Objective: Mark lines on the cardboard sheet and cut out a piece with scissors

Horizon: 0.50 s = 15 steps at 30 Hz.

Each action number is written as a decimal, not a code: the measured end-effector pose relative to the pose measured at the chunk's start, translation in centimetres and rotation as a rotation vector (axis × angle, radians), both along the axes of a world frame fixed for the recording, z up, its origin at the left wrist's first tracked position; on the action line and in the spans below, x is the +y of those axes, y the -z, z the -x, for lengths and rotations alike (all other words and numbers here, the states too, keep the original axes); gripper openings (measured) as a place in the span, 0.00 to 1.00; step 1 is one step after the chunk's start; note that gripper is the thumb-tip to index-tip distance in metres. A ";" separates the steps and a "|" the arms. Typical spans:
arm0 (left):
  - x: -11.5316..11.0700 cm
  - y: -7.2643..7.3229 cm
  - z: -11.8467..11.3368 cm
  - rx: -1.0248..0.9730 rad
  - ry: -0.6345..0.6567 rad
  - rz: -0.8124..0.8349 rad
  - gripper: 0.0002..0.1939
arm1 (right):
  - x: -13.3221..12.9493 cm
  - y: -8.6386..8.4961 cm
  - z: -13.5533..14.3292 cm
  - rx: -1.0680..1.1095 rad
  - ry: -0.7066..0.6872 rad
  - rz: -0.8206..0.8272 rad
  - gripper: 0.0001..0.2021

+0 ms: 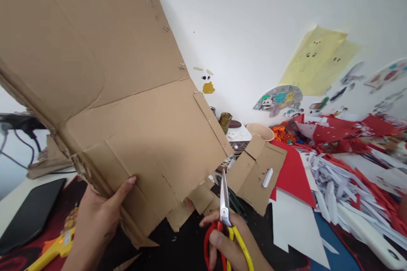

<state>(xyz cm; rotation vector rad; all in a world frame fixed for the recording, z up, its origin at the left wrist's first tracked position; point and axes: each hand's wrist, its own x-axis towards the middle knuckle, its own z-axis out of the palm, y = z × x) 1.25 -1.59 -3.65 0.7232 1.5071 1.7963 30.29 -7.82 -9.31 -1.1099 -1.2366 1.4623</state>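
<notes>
A large folded sheet of brown cardboard point(136, 135) stands tilted up on the left, its lower edge cut ragged. My left hand point(101, 211) grips its lower left edge, thumb on the near face and the other fingers hidden behind. In my right hand point(235, 241) is a pair of scissors point(224, 211) with one red and one yellow handle loop. Their blades are together and point upward, apart from the cardboard. Small cardboard scraps point(179, 216) lie on the dark mat point(171, 250) beneath the sheet.
At left lie a black tablet-like slab point(32, 211) and a yellow glue gun point(57, 250). A smaller cardboard piece point(257, 173), red paper point(292, 173) and white paper point(295, 228) lie right of the scissors. Paper strips point(337, 186) heap at far right. Behind rises a white wall point(241, 29).
</notes>
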 end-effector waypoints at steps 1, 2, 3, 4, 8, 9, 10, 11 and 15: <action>-0.2 -0.1 -0.1 0.013 0.023 -0.010 0.38 | 0.6 -0.6 0.4 -0.017 -0.012 0.001 0.29; -0.4 -0.1 -0.1 0.024 0.034 -0.022 0.39 | 1.4 -1.0 0.9 -0.028 -0.036 -0.002 0.29; -0.7 -0.2 -0.2 0.025 0.043 -0.024 0.40 | 2.3 -1.3 1.4 -0.034 -0.058 -0.011 0.28; -1.0 -0.3 -0.3 0.013 0.048 -0.018 0.41 | 3.2 -1.4 2.0 -0.039 -0.051 -0.033 0.28; -1.7 -0.6 -0.1 -0.082 0.091 0.044 0.44 | 5.7 -0.6 3.9 -0.058 0.014 -0.064 0.25; -1.7 -0.7 0.0 -0.110 0.092 0.060 0.45 | 5.9 -0.3 4.2 -0.045 0.023 -0.061 0.26; -1.7 -0.8 0.0 -0.136 0.080 0.076 0.46 | 6.0 0.0 4.4 -0.031 0.021 -0.058 0.26; -1.7 -0.9 0.1 -0.165 0.066 0.098 0.47 | 6.0 0.2 4.6 -0.021 0.018 -0.058 0.26; -1.8 -1.4 -0.2 -0.242 0.068 0.163 0.48 | 6.0 0.7 4.6 -0.013 0.020 -0.075 0.27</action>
